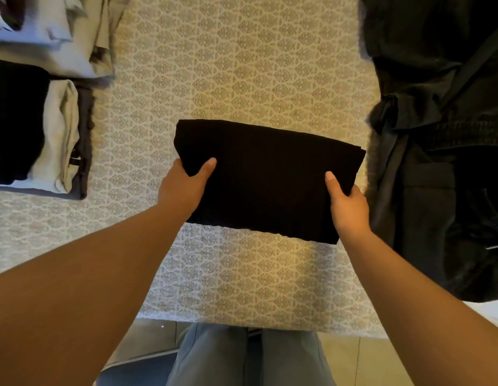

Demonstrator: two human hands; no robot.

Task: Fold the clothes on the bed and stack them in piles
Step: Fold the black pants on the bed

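We hold the folded black garment (265,179) at its two short ends, left hand (183,185) and right hand (348,204) apart, thumbs pinching on top. Its long axis runs side to side, over the bed (242,65) in the middle. The folded piles (39,135) lie far left, nearer our left hand; a dark unfolded robe (437,135) lies at the right.

This is a bedroom in a home. A bed (242,65) fills most of the frame, spread with a cream cover printed in a repeating grey ornamental motif. At the upper left lie stacks of folded clothes (47,107) in black, pale grey and light blue; along the right edge sprawls a heap of dark unfolded garments (442,135). At the bottom of the frame, past the bed's edge, a pale tiled floor (362,360) shows.
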